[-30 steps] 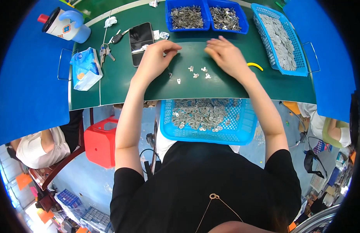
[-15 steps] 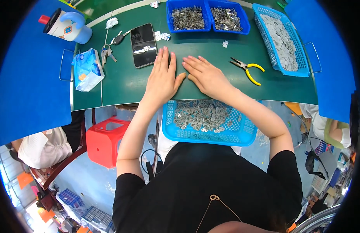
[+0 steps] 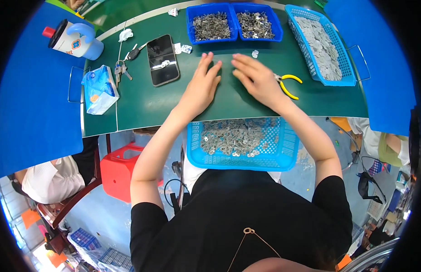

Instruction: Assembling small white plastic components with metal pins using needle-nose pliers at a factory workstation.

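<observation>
Above the green tabletop (image 3: 142,106), my left hand (image 3: 202,86) is empty, its fingers stretched forward beside the phone (image 3: 168,75). My right hand (image 3: 261,84) also holds nothing; it looks slightly blurred, with its fingers extended and a little apart. Behind it, the jaws of the pliers are hidden, while the yellow pliers handles (image 3: 292,77) show to its right. Below both hands, a light-blue basket (image 3: 283,158) with many small metal pieces (image 3: 233,140) rests on my lap, against the table edge.
Two blue bins (image 3: 192,34) of small metal parts stand at the back. A blue mesh basket (image 3: 312,63) of grey pieces sits at right. Keys (image 3: 121,72), a tissue pack (image 3: 100,90) and a tumbler (image 3: 79,41) lie left. A red stool (image 3: 115,177) is below left.
My hands lay flat on the table before. Now both have turned partly onto their sides, and the right one has shifted right, covering the pliers' jaws. The view has moved slightly.
</observation>
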`<control>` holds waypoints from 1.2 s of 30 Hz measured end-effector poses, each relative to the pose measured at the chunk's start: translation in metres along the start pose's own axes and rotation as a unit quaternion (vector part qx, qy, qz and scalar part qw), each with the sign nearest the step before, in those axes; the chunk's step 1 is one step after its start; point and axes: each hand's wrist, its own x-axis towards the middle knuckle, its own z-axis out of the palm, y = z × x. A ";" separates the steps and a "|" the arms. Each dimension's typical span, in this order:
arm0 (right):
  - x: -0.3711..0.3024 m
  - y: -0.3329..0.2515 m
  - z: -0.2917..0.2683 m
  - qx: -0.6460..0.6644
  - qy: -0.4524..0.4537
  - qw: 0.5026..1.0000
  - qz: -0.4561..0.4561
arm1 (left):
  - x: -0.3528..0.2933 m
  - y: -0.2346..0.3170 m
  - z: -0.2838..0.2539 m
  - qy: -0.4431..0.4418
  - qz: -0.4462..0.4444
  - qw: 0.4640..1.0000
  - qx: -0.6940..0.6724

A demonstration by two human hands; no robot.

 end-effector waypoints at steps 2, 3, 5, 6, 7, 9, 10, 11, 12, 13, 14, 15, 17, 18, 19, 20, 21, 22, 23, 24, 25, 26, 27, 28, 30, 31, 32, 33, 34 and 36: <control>0.025 0.011 -0.019 0.003 0.102 0.995 0.011 | 0.009 0.000 -0.002 0.045 0.001 0.999 -0.008; 0.041 0.022 -0.026 -0.013 0.140 0.990 0.000 | 0.022 0.005 -0.010 0.073 0.008 0.997 -0.020; 0.068 0.055 -0.038 -0.089 0.115 0.989 0.021 | 0.050 0.003 -0.018 0.146 0.056 0.987 -0.043; 0.083 0.067 -0.039 -0.119 0.076 0.988 0.057 | 0.068 -0.001 -0.020 0.173 0.067 0.982 -0.025; 0.092 0.087 -0.037 -0.156 0.053 0.985 0.042 | 0.086 -0.008 -0.024 0.137 0.049 0.989 0.039; 0.103 0.100 -0.031 -0.188 0.028 0.981 0.023 | 0.112 -0.027 -0.028 0.101 0.027 0.989 0.106; 0.110 0.098 -0.030 -0.187 -0.050 0.978 0.074 | 0.122 -0.037 -0.030 0.008 0.004 0.985 0.170; 0.112 0.098 -0.030 -0.186 -0.128 0.966 0.126 | 0.130 -0.041 -0.031 -0.085 -0.017 0.970 0.229; 0.112 0.099 -0.030 -0.187 -0.128 0.966 0.125 | 0.135 -0.043 -0.029 -0.084 -0.018 0.970 0.229; 0.112 0.099 -0.030 -0.172 -0.114 0.970 0.130 | 0.140 -0.043 -0.026 -0.119 -0.038 0.969 0.211; 0.110 0.102 -0.030 -0.157 -0.099 0.973 0.138 | 0.144 -0.044 -0.024 -0.154 -0.056 0.967 0.192; 0.109 0.104 -0.030 -0.158 -0.099 0.973 0.139 | 0.147 -0.046 -0.023 -0.154 -0.055 0.968 0.191; 0.109 0.106 -0.030 -0.140 -0.021 0.985 0.095 | 0.150 -0.050 -0.024 -0.155 -0.052 0.966 0.198; 0.109 0.105 -0.032 -0.139 -0.022 0.985 0.096 | 0.148 -0.052 -0.025 -0.156 -0.053 0.966 0.197; 0.110 0.104 -0.035 -0.114 0.018 0.987 0.112 | 0.147 -0.055 -0.028 -0.155 -0.062 0.970 0.179; 0.111 0.103 -0.038 -0.089 0.059 0.986 0.127 | 0.147 -0.055 -0.029 -0.153 -0.070 0.973 0.160; 0.113 0.111 -0.042 -0.046 0.036 0.980 0.190 | 0.147 -0.054 -0.028 -0.148 -0.081 0.972 0.165; 0.113 0.114 -0.043 -0.046 0.036 0.980 0.191 | 0.147 -0.053 -0.028 -0.148 -0.081 0.972 0.165; 0.113 0.115 -0.043 -0.002 0.041 0.979 0.198 | 0.147 -0.053 -0.028 -0.122 -0.076 0.978 0.150; 0.113 0.116 -0.042 0.043 0.045 0.977 0.205 | 0.146 -0.053 -0.028 -0.096 -0.070 0.984 0.135; 0.113 0.118 -0.044 0.050 0.015 0.972 0.229 | 0.146 -0.054 -0.029 -0.095 -0.071 0.984 0.135; 0.111 0.124 -0.044 0.049 0.016 0.972 0.230 | 0.146 -0.052 -0.030 -0.091 -0.066 0.985 0.134; 0.110 0.131 -0.045 0.086 0.022 0.967 0.238 | 0.147 -0.051 -0.031 -0.087 -0.062 0.985 0.133; 0.108 0.138 -0.045 0.122 0.029 0.961 0.246 | 0.149 -0.048 -0.029 -0.087 -0.060 0.986 0.132; 0.109 0.136 -0.044 0.161 0.040 0.951 0.259 | 0.149 -0.050 -0.025 -0.077 -0.074 0.979 0.175; 0.109 0.136 -0.044 0.199 0.053 0.940 0.273 | 0.149 -0.051 -0.023 -0.077 -0.074 0.979 0.176; 0.109 0.131 -0.045 0.200 0.052 0.940 0.273 | 0.149 -0.054 -0.021 -0.053 -0.064 0.977 0.196; 0.110 0.125 -0.047 0.185 0.055 0.943 0.270 | 0.148 -0.057 -0.019 -0.028 -0.053 0.975 0.215; 0.109 0.120 -0.048 0.171 0.059 0.947 0.267 | 0.147 -0.060 -0.018 -0.028 -0.054 0.975 0.216; 0.104 0.105 -0.052 0.174 0.066 0.952 0.244 | 0.146 -0.060 -0.017 0.007 -0.002 0.975 0.221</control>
